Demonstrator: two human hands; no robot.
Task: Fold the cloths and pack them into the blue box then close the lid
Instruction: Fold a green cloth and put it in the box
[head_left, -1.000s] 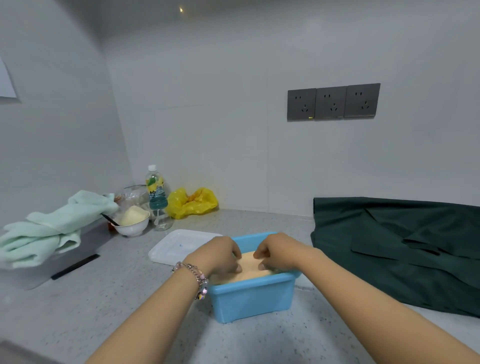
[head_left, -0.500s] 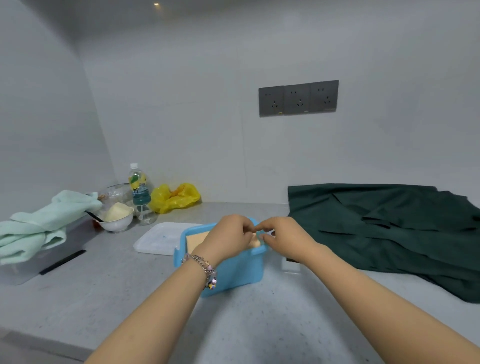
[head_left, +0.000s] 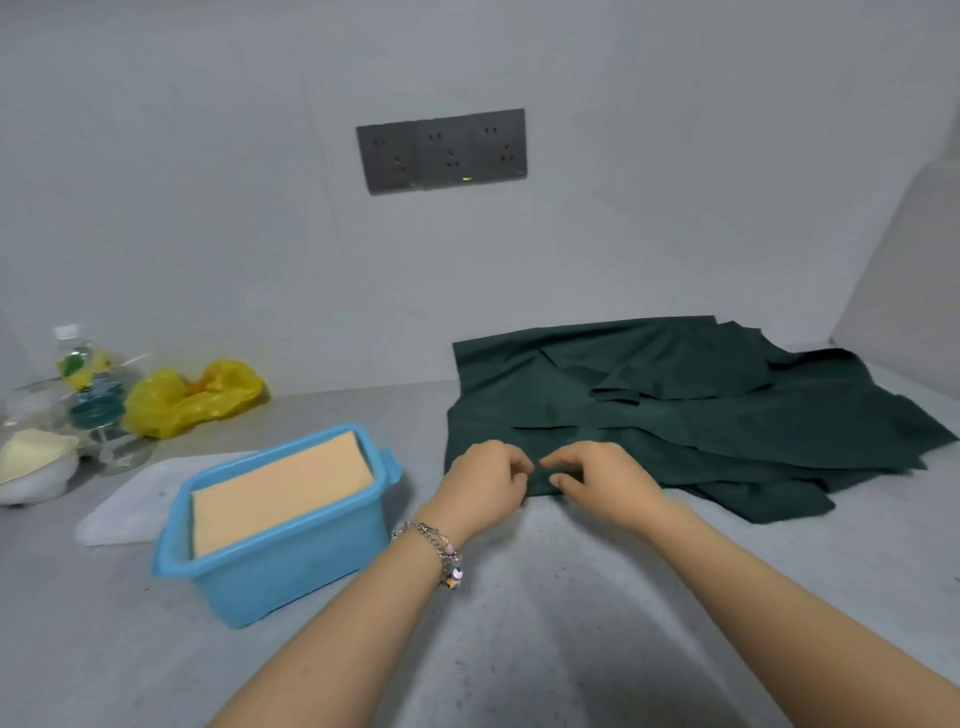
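A blue box (head_left: 291, 564) stands open on the grey counter at the left, with a folded peach cloth (head_left: 280, 488) lying flat inside it. Its translucent white lid (head_left: 124, 512) lies flat behind and left of the box. A heap of dark green cloths (head_left: 691, 410) is spread at the right by the wall. My left hand (head_left: 485, 480) and my right hand (head_left: 597, 475) sit side by side at the near left corner of the green heap, each pinching the cloth's edge with curled fingers.
At the far left stand a water bottle (head_left: 85, 384), a white bowl (head_left: 31, 465) and a crumpled yellow plastic bag (head_left: 192, 397). Grey wall sockets (head_left: 441, 150) are on the back wall. A white side wall (head_left: 904, 280) bounds the counter at the right.
Both hands left the blue box and moved right to the green cloths, where they now pinch the near edge. The view has swung to the right.
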